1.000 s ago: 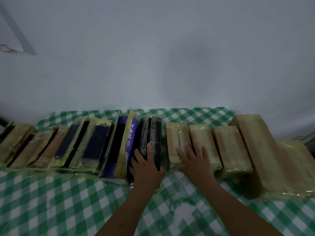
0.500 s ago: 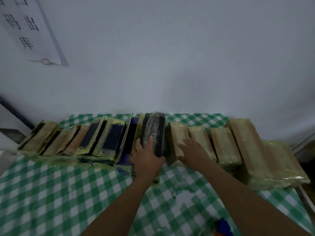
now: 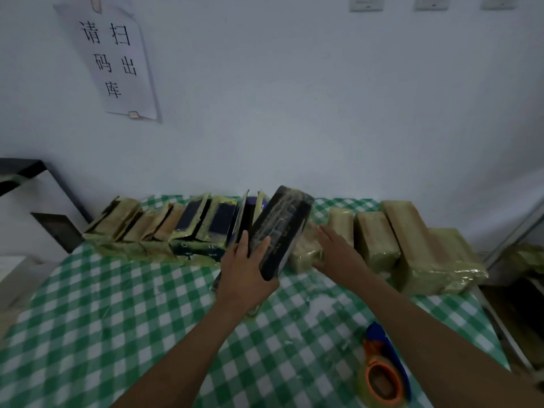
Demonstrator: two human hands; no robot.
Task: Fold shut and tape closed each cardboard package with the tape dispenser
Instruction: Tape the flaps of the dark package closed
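**Black package gripped at the row, tape dispenser left lying nearby**

The left hand (image 3: 244,275) is curled round the lower end of the black package (image 3: 284,222), with the thumb set on its left edge and the fingers wrapped over its glossy, taped face. The package is held tilted, its upper end leaning away and to the right above the row. Whether its lower corner touches the worktop (image 3: 103,319) cannot be told.

The right hand (image 3: 338,254) is laid flat, fingers straight and close together, on the tan package (image 3: 303,254) just beside the black one.

Further to the right, three larger tan packages (image 3: 376,240) are lined up side by side and wrapped in shiny tape. To the left of the black package, a run of dark-faced packages (image 3: 191,225) with yellowish taped edges is stood leaning, followed by several tan ones at the far end.

The whole row is set along the back of the worktop, which is covered in a green and white checked cloth. The tape dispenser (image 3: 382,375), blue and orange, is seen lying near the front right, beside the right forearm and well apart from both hands.

A paper notice (image 3: 114,60) with printed characters is stuck to the pale wall (image 3: 323,113) behind.
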